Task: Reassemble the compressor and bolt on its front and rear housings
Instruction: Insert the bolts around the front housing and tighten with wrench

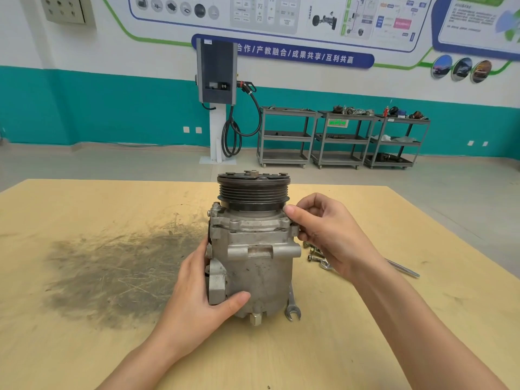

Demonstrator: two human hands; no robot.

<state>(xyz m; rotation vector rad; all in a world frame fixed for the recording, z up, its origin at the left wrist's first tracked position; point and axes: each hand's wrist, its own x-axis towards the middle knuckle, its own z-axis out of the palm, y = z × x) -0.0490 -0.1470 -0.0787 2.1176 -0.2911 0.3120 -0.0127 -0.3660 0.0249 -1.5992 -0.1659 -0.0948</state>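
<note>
A grey metal compressor (pixel 259 271) stands upright on the wooden table (pixel 84 347), its dark grooved pulley (pixel 253 190) on top. My left hand (pixel 202 294) grips the compressor's lower left side, thumb across the front of the body. My right hand (pixel 323 229) is at the upper right, its fingers curled round the edge of the front housing (pixel 250 223) just under the pulley. Several loose bolts (pixel 313 253) lie on the table right of the compressor, partly hidden by my right hand.
An open-end wrench (pixel 292 308) lies by the compressor's lower right base. Another metal tool (pixel 402 268) sticks out behind my right wrist. A dark grease smear (pixel 112 271) covers the table's left part. Three grey carts (pixel 340 136) and a charging post (pixel 218 108) stand by the far wall.
</note>
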